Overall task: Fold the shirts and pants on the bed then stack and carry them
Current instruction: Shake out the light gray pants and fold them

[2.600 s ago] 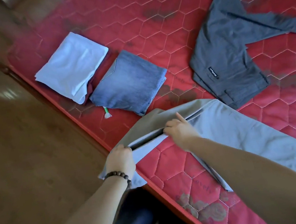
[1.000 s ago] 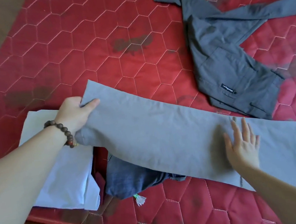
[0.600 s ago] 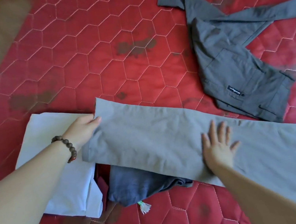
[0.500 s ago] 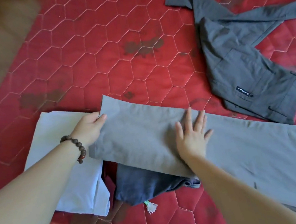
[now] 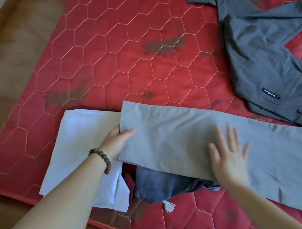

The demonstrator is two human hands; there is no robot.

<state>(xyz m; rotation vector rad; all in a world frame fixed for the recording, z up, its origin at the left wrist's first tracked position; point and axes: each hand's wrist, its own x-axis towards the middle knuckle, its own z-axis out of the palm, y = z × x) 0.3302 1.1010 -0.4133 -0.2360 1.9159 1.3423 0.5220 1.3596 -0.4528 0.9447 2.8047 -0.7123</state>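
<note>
Light grey pants [image 5: 169, 141] lie stretched flat across the red mattress [image 5: 118, 60], their left end overlapping a folded white shirt [image 5: 80, 144] and folded blue jeans [image 5: 160, 185]. My left hand [image 5: 118, 141], with a bead bracelet on the wrist, pinches the pants' left end, thumb on top. My right hand [image 5: 228, 153] lies flat with fingers spread on the middle of the pants, blurred by motion. An unfolded dark grey shirt [image 5: 267, 57] is spread out at the upper right, touching the pants' far edge.
The mattress's near edge runs diagonally below the folded clothes, with wooden floor [image 5: 0, 58] to the left and below. A small white and green tag [image 5: 169, 206] sticks out from under the jeans. Bare mattress lies beyond the pants.
The pants were lifted and laid flat over the jeans and shirt edge. My right hand swept left along the cloth, then back to the right. My left hand kept hold of the end.
</note>
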